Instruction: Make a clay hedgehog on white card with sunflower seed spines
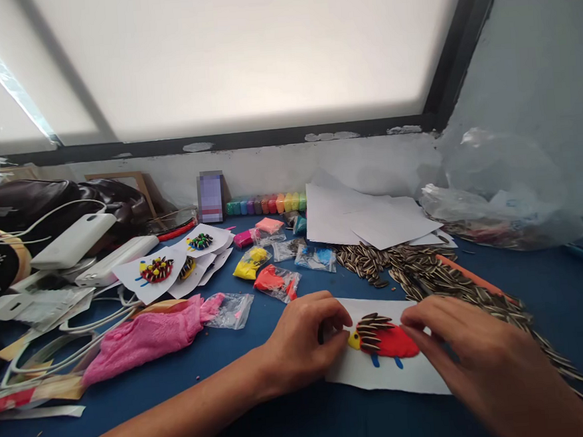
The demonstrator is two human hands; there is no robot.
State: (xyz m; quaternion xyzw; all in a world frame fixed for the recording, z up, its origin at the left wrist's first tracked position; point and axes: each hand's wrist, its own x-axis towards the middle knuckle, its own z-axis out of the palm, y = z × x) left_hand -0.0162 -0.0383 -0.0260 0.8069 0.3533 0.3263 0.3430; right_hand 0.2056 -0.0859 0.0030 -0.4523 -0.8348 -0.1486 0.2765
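A sheet of white paper (383, 380) lies before me with a clay hedgehog figure on it. The figure has a red clay body (397, 341), a yellow head (352, 339) with a dark eye, and two blue legs. Striped sunflower seeds (372, 333) stick in the front part of the body. My left hand (307, 340) is closed, with thumb and fingers bent together beside the yellow head at the paper's left side. My right hand (485, 348) has thumb and forefinger drawn together at the body's right end; whatever they hold is hidden.
Loose sunflower seeds (445, 277) spread behind and right of the paper. Bags of yellow clay (249, 263) and red clay (276, 283) lie ahead. Finished pictures (163, 271), white chargers (76, 240) and a pink cloth (144, 335) are leftward; blank sheets (366, 213) lie at the back.
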